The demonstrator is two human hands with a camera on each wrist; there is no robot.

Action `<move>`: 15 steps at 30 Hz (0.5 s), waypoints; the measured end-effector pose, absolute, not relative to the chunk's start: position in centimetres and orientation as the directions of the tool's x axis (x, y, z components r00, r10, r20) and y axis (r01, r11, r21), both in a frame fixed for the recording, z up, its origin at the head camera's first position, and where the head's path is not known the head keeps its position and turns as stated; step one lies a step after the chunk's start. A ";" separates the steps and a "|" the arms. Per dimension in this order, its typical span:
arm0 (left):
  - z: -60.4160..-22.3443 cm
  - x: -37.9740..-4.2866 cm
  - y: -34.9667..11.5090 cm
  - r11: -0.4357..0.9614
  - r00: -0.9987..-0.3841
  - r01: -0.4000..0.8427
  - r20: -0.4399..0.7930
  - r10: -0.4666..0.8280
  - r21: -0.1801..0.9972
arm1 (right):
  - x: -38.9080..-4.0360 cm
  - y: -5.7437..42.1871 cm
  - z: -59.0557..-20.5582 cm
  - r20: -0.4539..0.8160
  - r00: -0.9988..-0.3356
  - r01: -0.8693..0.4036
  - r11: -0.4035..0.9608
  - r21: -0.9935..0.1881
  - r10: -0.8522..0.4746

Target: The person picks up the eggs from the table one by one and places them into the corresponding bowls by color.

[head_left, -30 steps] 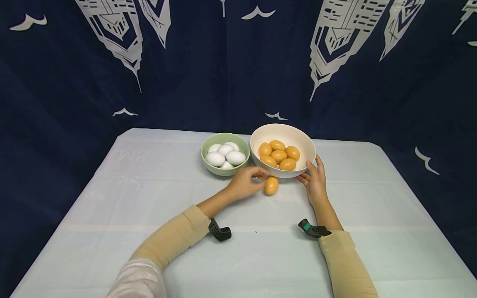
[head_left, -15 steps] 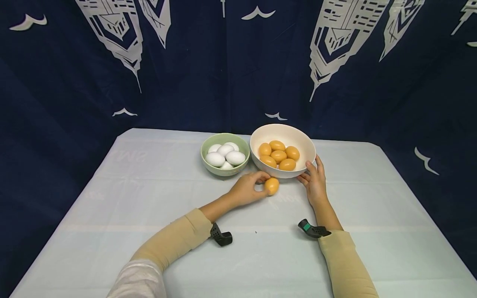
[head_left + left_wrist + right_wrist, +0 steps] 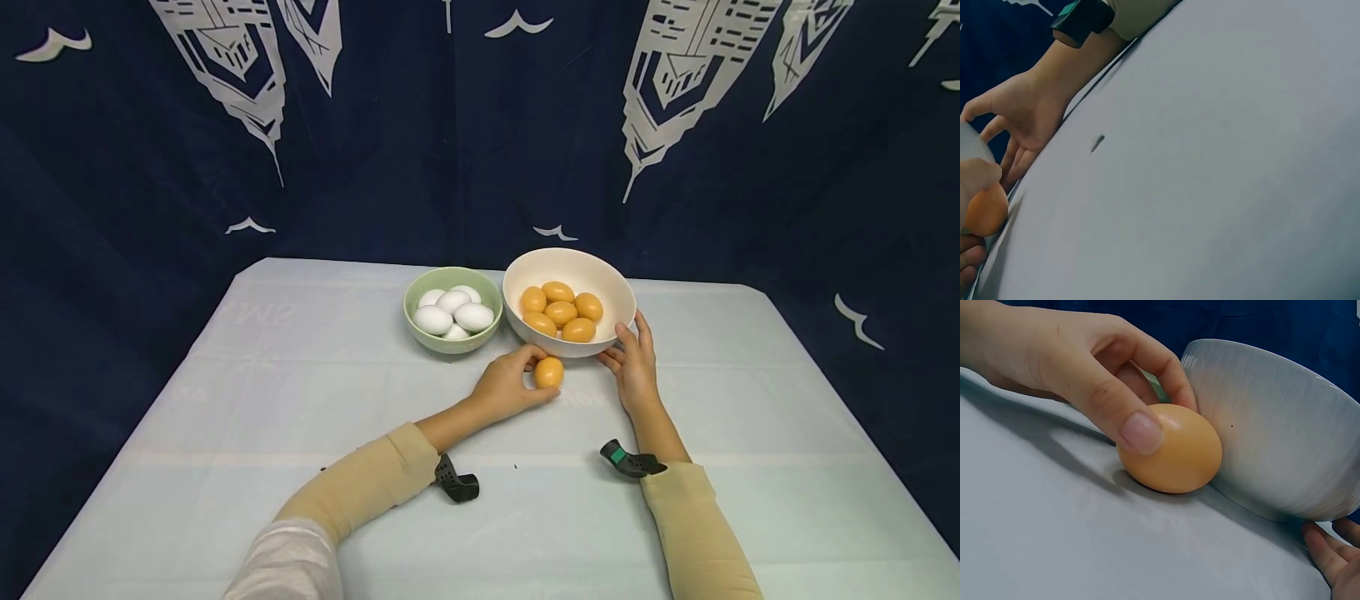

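A brown egg [image 3: 550, 373] stands on the table just in front of a cream bowl [image 3: 609, 287]. My left hand [image 3: 504, 390] pinches it between thumb and fingers; in the right wrist view the thumb lies on the near side of the egg [image 3: 1175, 456], whose underside meets the cloth. My right hand [image 3: 636, 371] holds the bowl's right side, thumb at the rim and other fingers low against the outside. Several brown eggs [image 3: 561, 314] lie inside that bowl. In the left wrist view, the left hand [image 3: 974, 178] and egg are partly cut off.
Left of the cream bowl and close beside it stands a green bowl [image 3: 431, 336] with several white eggs [image 3: 454, 302]. Both bowls are near the back edge of a table [image 3: 225, 417] under a pale cloth. A dark blue patterned curtain [image 3: 420, 150] hangs behind.
My left hand has shifted slightly right and closed its thumb and fingers round the egg, which moved a little to the right. The right hand and both bowls stayed put.
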State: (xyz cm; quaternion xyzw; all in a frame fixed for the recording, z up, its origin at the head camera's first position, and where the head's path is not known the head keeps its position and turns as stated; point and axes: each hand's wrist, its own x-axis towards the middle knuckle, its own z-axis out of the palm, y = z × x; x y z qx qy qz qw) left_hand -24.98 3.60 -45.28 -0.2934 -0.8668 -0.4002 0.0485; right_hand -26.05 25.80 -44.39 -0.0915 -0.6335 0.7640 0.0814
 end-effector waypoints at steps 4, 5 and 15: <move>-45.4 -24.9 3.7 0.500 -0.824 0.548 0.330 0.460 0.670 | -26.1 25.8 -44.4 -0.032 -0.970 -0.013 -0.185 -0.983 0.242; -45.5 -24.9 3.8 0.496 -0.823 0.550 0.336 0.457 0.672 | -26.2 25.8 -44.4 -0.034 -0.970 -0.012 -0.183 -0.983 0.242; -45.9 -24.9 4.0 0.468 -0.821 0.559 0.379 0.428 0.684 | -25.9 25.7 -44.1 -0.042 -0.969 -0.005 -0.188 -0.982 0.243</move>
